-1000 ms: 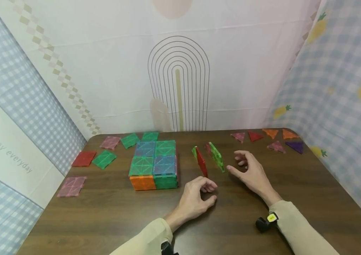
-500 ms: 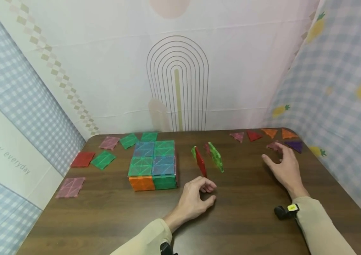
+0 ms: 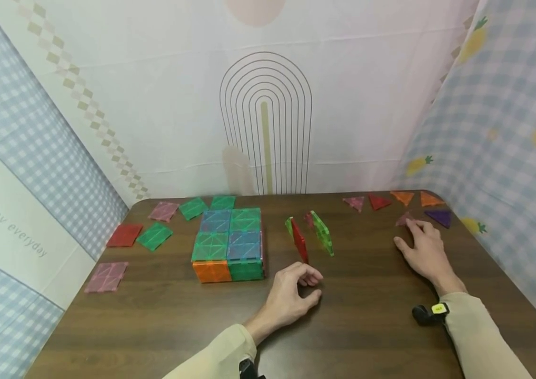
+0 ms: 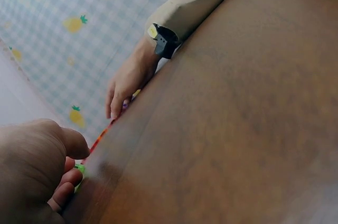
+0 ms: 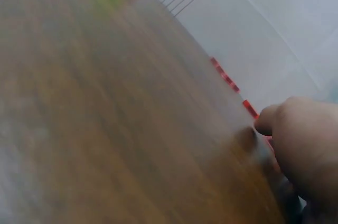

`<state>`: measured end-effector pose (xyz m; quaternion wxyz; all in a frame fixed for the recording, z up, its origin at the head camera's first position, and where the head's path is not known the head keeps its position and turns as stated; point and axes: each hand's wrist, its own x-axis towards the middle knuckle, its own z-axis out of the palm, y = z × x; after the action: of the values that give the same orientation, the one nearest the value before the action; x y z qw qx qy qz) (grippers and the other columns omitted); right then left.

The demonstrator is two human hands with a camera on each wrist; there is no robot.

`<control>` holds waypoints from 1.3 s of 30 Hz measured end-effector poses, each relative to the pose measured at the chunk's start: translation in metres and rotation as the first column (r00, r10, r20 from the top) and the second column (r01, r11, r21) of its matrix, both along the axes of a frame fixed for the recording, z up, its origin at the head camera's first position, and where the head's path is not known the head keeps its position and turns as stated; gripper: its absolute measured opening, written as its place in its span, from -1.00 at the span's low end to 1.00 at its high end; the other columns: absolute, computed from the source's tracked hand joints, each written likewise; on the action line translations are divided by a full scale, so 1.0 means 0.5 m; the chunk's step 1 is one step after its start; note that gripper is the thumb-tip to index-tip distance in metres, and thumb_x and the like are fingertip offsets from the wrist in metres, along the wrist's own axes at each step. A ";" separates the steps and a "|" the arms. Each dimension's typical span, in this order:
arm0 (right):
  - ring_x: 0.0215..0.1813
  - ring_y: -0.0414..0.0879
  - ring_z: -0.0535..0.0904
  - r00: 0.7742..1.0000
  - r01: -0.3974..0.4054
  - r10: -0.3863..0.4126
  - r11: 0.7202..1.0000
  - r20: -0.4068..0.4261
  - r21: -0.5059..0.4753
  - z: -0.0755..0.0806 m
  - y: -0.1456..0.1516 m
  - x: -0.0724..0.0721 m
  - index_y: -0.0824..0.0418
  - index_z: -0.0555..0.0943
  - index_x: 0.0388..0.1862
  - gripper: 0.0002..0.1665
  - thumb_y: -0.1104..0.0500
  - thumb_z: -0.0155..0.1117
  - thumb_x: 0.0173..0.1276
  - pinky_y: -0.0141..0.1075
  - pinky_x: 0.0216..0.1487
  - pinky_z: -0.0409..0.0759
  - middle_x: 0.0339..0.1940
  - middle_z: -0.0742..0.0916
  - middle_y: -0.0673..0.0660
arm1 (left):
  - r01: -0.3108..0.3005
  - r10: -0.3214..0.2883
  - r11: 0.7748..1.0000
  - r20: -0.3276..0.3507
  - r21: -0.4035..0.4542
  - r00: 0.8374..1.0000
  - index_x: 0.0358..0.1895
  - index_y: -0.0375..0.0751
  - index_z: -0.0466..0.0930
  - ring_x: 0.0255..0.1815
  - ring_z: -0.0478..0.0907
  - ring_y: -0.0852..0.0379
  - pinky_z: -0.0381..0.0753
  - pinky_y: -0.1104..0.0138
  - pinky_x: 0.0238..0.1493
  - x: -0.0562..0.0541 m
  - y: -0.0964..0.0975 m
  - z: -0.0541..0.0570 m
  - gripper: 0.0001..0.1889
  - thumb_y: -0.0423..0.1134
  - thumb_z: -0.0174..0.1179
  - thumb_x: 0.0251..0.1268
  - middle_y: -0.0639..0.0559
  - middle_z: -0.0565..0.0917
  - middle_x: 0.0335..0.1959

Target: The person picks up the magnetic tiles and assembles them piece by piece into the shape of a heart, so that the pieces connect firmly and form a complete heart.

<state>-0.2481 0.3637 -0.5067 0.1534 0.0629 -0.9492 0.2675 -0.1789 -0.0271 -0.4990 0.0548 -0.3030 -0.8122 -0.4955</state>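
My right hand (image 3: 425, 253) reaches to the right of the table, its fingertips at the near edge of a small pink translucent triangle tile (image 3: 403, 218) lying flat. In the right wrist view the hand (image 5: 303, 142) hides most of that tile. My left hand (image 3: 287, 297) rests on the table with loosely curled fingers and holds nothing. Just beyond it stand a red upright tile (image 3: 298, 240) and a light green upright tile (image 3: 322, 234), apart from each other. A box of translucent magnetic tiles, its top green and blue (image 3: 227, 239), sits left of them.
A purple triangle (image 3: 440, 217), two orange triangles (image 3: 402, 197), a red triangle (image 3: 378, 201) and another pink triangle (image 3: 355, 203) lie along the far right. Several square tiles, among them a red square (image 3: 125, 235), lie at the left. A fabric-covered wall backs the table.
My right hand has moved right, away from the upright tiles, and come down with its fingertips at the pink triangle. The left hand has stayed in place.
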 end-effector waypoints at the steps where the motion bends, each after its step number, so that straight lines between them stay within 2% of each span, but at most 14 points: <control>1: 0.41 0.64 0.26 1.000 0.003 -0.003 1.000 -0.015 -0.009 -0.001 -0.002 0.003 0.50 0.48 0.55 -0.38 0.12 0.28 0.74 0.56 0.33 0.18 0.44 0.45 0.64 | 0.002 -0.002 1.000 0.003 -0.001 1.000 0.00 -0.16 0.78 -0.09 0.72 0.21 0.74 0.41 0.02 0.000 0.000 0.000 -0.74 -0.42 0.55 0.28 0.03 0.77 -0.13; 3: 0.30 0.57 0.28 0.999 0.009 -0.010 1.000 -0.043 -0.020 -0.004 -0.004 0.009 0.50 0.59 0.43 -0.49 0.17 0.31 0.71 0.47 0.26 0.19 0.32 0.50 0.58 | 0.005 -0.005 1.000 0.008 -0.004 1.000 0.00 -0.16 0.78 -0.09 0.71 0.22 0.73 0.42 0.03 0.001 0.001 0.000 -0.74 -0.41 0.54 0.29 0.04 0.76 -0.13; 6: 0.26 0.53 0.28 0.998 0.014 -0.017 0.998 -0.066 -0.057 -0.005 -0.011 0.017 0.38 0.71 0.19 -0.71 0.21 0.39 0.66 0.46 0.22 0.17 0.25 0.53 0.51 | 0.007 -0.007 1.000 0.005 -0.005 1.000 0.00 -0.16 0.79 -0.09 0.71 0.20 0.74 0.41 0.03 0.001 0.001 0.000 -0.75 -0.41 0.54 0.30 0.03 0.76 -0.13; 11: 0.29 0.50 0.40 0.992 -0.074 0.067 0.995 -0.106 -0.070 0.002 -0.033 0.032 0.24 0.75 -0.05 -0.85 0.25 0.56 0.51 0.43 0.26 0.25 0.22 0.64 0.47 | 0.000 0.000 1.000 -0.006 -0.001 1.000 -0.01 -0.16 0.79 -0.10 0.71 0.20 0.74 0.40 0.01 0.001 -0.002 0.002 -0.75 -0.42 0.54 0.28 0.02 0.76 -0.14; 14: 0.23 0.34 0.54 0.987 -0.143 0.138 0.988 -0.088 -0.057 0.008 -0.050 0.051 0.12 0.76 -0.10 -0.85 0.21 0.61 0.47 0.24 0.19 0.44 0.18 0.70 0.34 | 0.001 -0.001 1.000 -0.008 -0.002 1.000 -0.02 -0.16 0.79 -0.10 0.71 0.20 0.75 0.39 0.01 0.000 -0.002 0.002 -0.75 -0.42 0.55 0.28 0.02 0.76 -0.14; 17: 0.10 0.10 0.59 0.978 -0.208 0.205 0.975 -0.044 -0.076 0.017 -0.071 0.071 -0.03 0.75 -0.10 -0.82 0.15 0.64 0.46 -0.05 0.05 0.57 0.18 0.70 0.16 | -0.004 0.004 1.000 -0.012 0.000 1.000 -0.01 -0.16 0.78 -0.09 0.71 0.19 0.76 0.37 0.02 -0.003 -0.001 0.003 -0.73 -0.41 0.55 0.27 0.02 0.77 -0.14; 20: -0.03 -0.11 0.59 0.956 -0.293 0.294 0.947 -0.010 -0.132 0.021 -0.093 0.090 -0.12 0.76 -0.05 -0.74 0.14 0.67 0.43 -0.27 -0.10 0.60 0.17 0.70 0.05 | -0.007 0.007 1.000 -0.013 -0.004 1.000 0.03 -0.16 0.77 -0.06 0.72 0.19 0.76 0.36 0.04 -0.004 -0.001 0.004 -0.70 -0.39 0.56 0.27 0.02 0.77 -0.11; 22: -0.04 -0.17 0.59 0.931 -0.358 0.365 0.917 0.005 -0.175 0.021 -0.109 0.103 -0.15 0.76 -0.02 -0.71 0.15 0.69 0.41 -0.33 -0.11 0.61 0.18 0.70 0.02 | -0.008 0.008 1.000 -0.010 -0.013 1.000 0.06 -0.16 0.77 -0.04 0.72 0.17 0.75 0.36 0.06 -0.003 -0.002 0.005 -0.68 -0.38 0.57 0.26 0.02 0.77 -0.07; 27: -0.05 -0.20 0.62 0.855 -0.499 0.518 0.831 0.014 -0.247 0.016 -0.155 0.127 -0.14 0.76 0.06 -0.66 0.19 0.67 0.42 -0.31 -0.12 0.64 0.24 0.72 -0.02 | -0.019 0.017 0.997 -0.025 -0.073 1.000 0.22 -0.13 0.78 0.08 0.74 0.11 0.72 0.35 0.17 0.001 -0.004 0.006 -0.55 -0.30 0.61 0.26 0.05 0.80 0.08; 30: -0.08 -0.19 0.63 0.820 -0.550 0.573 0.793 0.013 -0.264 0.015 -0.183 0.136 -0.12 0.76 0.10 -0.64 0.19 0.66 0.44 -0.30 -0.13 0.64 0.25 0.74 -0.04 | -0.023 0.018 0.992 -0.041 -0.123 0.999 0.32 -0.11 0.75 0.15 0.72 0.13 0.70 0.34 0.22 0.001 -0.004 0.008 -0.45 -0.22 0.64 0.25 0.08 0.79 0.19; 35: -0.08 -0.19 0.67 0.786 -0.590 0.618 0.755 0.008 -0.285 0.022 -0.220 0.152 -0.09 0.77 0.15 -0.63 0.17 0.66 0.44 -0.29 -0.13 0.68 0.25 0.77 -0.05 | -0.005 -0.006 0.980 -0.053 -0.201 0.999 0.44 -0.11 0.69 0.36 0.64 0.15 0.64 0.21 0.41 0.000 -0.002 0.009 -0.31 -0.09 0.67 0.25 0.09 0.74 0.33; 39: -0.08 -0.17 0.69 0.781 -0.592 0.625 0.744 0.009 -0.310 0.029 -0.226 0.157 -0.09 0.77 0.15 -0.65 0.16 0.64 0.46 -0.27 -0.11 0.68 0.23 0.80 -0.04 | 0.015 -0.035 0.965 -0.070 -0.262 0.997 0.51 -0.11 0.65 0.44 0.58 0.13 0.60 0.13 0.49 0.001 0.000 0.008 -0.23 0.02 0.67 0.25 0.09 0.72 0.37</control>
<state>-0.1695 0.2508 -0.4922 0.0115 0.3308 -0.8336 0.4421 -0.1786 -0.0273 -0.4951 0.0381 -0.3358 -0.8640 -0.3731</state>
